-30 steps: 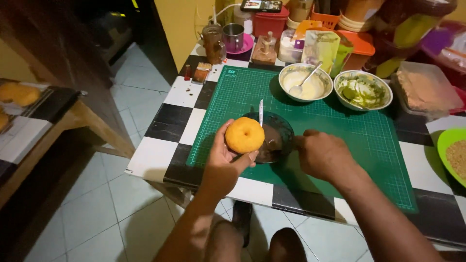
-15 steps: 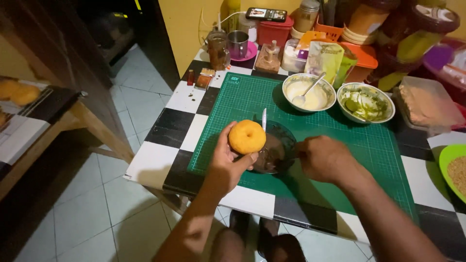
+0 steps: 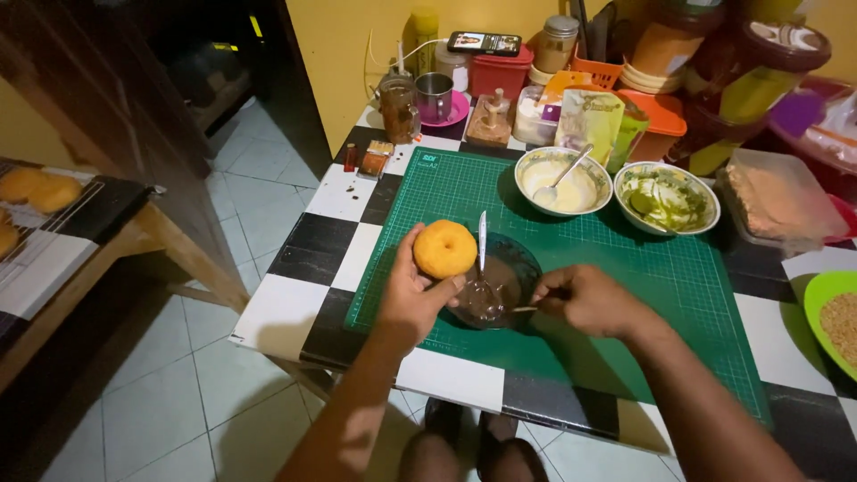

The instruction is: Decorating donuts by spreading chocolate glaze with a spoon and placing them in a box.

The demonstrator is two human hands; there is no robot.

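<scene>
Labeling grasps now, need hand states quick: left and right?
Left hand: closed on the donut.
Right hand: fingers closed on a thin stick by the dark bowl.

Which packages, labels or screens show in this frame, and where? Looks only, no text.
Phone with lit screen: flat, dark, lying on the red plastic box at the table's back.
Printed pale-green pouch: upright, behind the white bowl of cream.
Small white label patch: far-left corner of the green cutting mat.
</scene>
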